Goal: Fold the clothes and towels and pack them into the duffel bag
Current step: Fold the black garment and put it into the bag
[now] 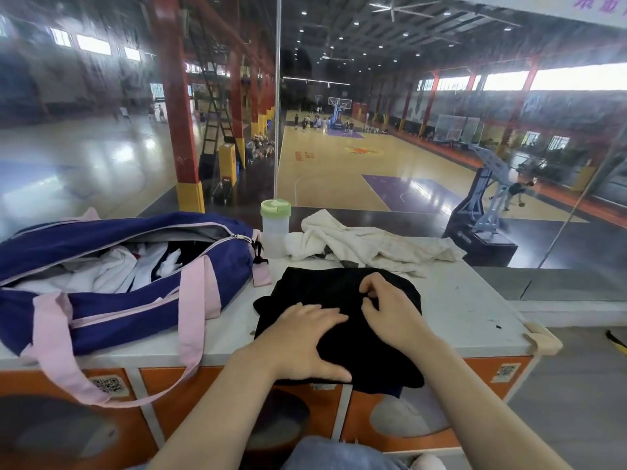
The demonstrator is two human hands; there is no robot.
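Observation:
A black garment (315, 290) lies partly folded on the white countertop (468, 310), its near edge hanging over the front. My left hand (305, 337) presses flat on its near left part, fingers spread. My right hand (386, 307) rests on its middle with curled fingers pinching the cloth. A navy duffel bag (112, 310) with pink straps sits to the left, unzipped, with white and dark clothes (112, 266) inside. A crumpled cream towel (369, 245) lies behind the black garment.
A clear bottle with a green lid (275, 228) stands between the bag and the towel. A glass wall rises just behind the counter. The orange cabinet front (451, 374) drops below the counter's near edge. A beige corner guard (543, 339) caps the right corner.

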